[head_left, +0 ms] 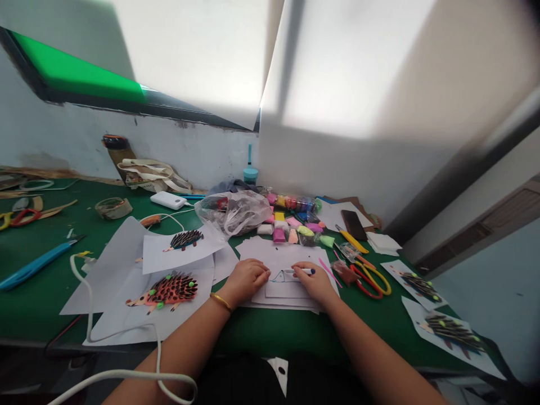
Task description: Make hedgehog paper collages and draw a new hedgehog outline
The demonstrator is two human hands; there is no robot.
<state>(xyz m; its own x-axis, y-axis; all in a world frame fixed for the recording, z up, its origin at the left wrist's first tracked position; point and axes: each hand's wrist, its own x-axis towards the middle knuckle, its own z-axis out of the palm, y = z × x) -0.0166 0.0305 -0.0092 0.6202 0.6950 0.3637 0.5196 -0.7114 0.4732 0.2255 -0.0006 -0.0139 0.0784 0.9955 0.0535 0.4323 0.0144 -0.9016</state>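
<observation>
My right hand [314, 283] grips a white marker pen [288, 271] with a dark blue end, its tip over a sheet of white paper [287, 292]. A partly drawn outline [276, 277] in dark lines shows on the sheet, just left of the pen. My left hand [248, 278] rests on the left side of the same paper stack, fingers bent and drawn together; a small pale bit shows at the fingertips, too small to name. Beyond the paper lie several small packets of coloured clay [279, 235].
Hedgehog pictures lie left [169, 292] and right [453, 332]. Scissors [371, 281], a yellow cutter [352, 241] and a phone [353, 224] are on the right. A plastic bag [236, 214] sits behind; a white cable [89, 304] crosses the left, near a blue cutter [37, 264].
</observation>
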